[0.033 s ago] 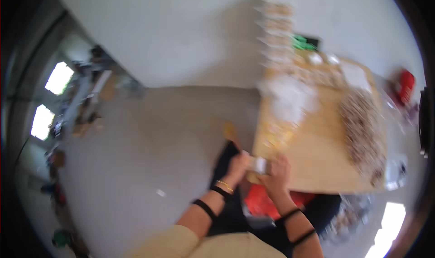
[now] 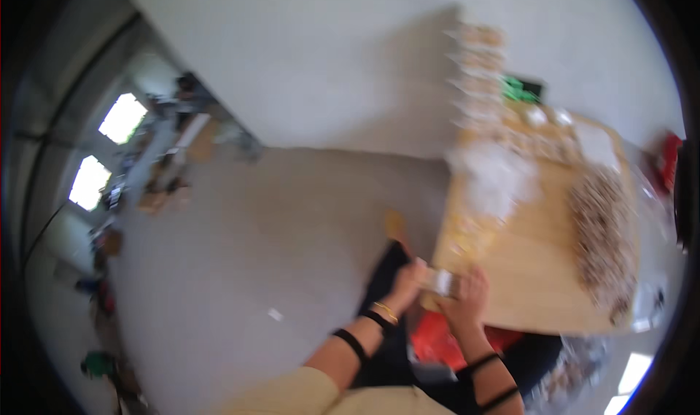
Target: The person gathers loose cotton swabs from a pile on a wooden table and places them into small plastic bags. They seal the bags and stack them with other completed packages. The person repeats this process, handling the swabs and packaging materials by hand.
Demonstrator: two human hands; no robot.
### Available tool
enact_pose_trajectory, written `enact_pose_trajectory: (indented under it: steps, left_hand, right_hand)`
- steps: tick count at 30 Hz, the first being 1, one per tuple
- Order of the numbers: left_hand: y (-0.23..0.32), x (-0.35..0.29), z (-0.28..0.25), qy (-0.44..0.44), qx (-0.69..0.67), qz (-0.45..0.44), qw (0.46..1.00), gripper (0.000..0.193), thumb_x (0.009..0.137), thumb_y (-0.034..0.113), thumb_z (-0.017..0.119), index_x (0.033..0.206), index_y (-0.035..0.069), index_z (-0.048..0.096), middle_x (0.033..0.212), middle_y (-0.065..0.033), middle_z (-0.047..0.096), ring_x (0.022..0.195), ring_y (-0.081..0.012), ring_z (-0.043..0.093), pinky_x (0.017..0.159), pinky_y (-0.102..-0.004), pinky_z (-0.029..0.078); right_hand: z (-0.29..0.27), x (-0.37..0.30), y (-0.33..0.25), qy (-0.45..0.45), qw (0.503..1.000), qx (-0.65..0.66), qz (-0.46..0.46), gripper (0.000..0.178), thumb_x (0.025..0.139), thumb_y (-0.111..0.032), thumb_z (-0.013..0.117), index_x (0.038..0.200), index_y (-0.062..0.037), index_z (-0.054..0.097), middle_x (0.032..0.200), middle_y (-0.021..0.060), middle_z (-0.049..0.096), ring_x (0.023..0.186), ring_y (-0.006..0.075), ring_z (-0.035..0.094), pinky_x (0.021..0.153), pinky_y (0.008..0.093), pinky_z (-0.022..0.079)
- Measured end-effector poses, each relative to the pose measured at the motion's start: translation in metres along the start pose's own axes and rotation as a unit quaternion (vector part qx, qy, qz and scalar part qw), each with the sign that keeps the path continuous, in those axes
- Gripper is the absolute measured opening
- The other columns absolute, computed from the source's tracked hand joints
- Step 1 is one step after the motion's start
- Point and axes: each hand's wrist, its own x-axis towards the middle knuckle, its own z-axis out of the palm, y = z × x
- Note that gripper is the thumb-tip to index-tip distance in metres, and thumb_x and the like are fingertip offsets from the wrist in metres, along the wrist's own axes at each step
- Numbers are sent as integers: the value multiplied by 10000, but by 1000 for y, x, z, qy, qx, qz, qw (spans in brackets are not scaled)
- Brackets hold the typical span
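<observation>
At the near left corner of the table, a small brown bundle with a white band (image 2: 442, 282) spans the gap between my hands. My left hand (image 2: 410, 281) is closed on its left end. The right end lies in my right hand (image 2: 467, 296), fingers bent round it. Blur hides what the bundle is made of. Just beyond my hands, small yellow and white pieces (image 2: 467, 238) lie scattered on the wooden table (image 2: 521, 269). Past these spreads a pile of thin white pieces (image 2: 499, 178).
A heap of brownish pieces (image 2: 601, 236) covers the table's right side. Stacked trays (image 2: 481, 72) rise at the back by the wall, beside a green item (image 2: 519, 89). A red bag-like thing (image 2: 436, 340) is below the table edge. Grey floor (image 2: 292, 225) stretches left.
The whole view has swung, so the table and hands now appear farther right and lower. Both hands keep the same hold on the bundle.
</observation>
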Motion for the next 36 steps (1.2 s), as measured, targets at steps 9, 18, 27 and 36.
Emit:
enact_pose_trajectory:
  steps: [9,18,27,36]
  left_hand:
    - [-15,-6,1,20,-42,-11,999,663,1069,585,432,961,-23,673,838,-207,699,801,-336,695,741,-424,511]
    - [12,-1,-29,18,12,78,997,502,1105,430,402,901,15,596,832,-166,641,808,-340,643,765,-449,498]
    - [3,4,-20,88,25,68,993,374,1040,285,648,812,2,558,621,-103,548,558,-149,497,550,-345,427]
    - [7,5,-25,40,26,79,996,330,1072,256,596,858,12,536,656,-74,545,602,-140,491,580,-347,421]
  right_hand:
    - [-6,1,-52,-174,984,-5,47,1126,818,-534,741,1583,105,217,1682,315,120,1584,438,72,1303,523,58]
    - [-20,13,-25,-82,990,102,48,933,799,-342,815,1497,98,380,1580,286,377,1503,426,316,1268,554,187]
    - [-19,9,-19,-156,985,-67,7,968,941,-589,596,1579,72,293,1683,234,237,1587,367,162,1284,543,98]
    - [-13,18,-41,-171,984,-47,-4,968,943,-604,587,1588,55,293,1683,218,246,1585,346,180,1276,546,141]
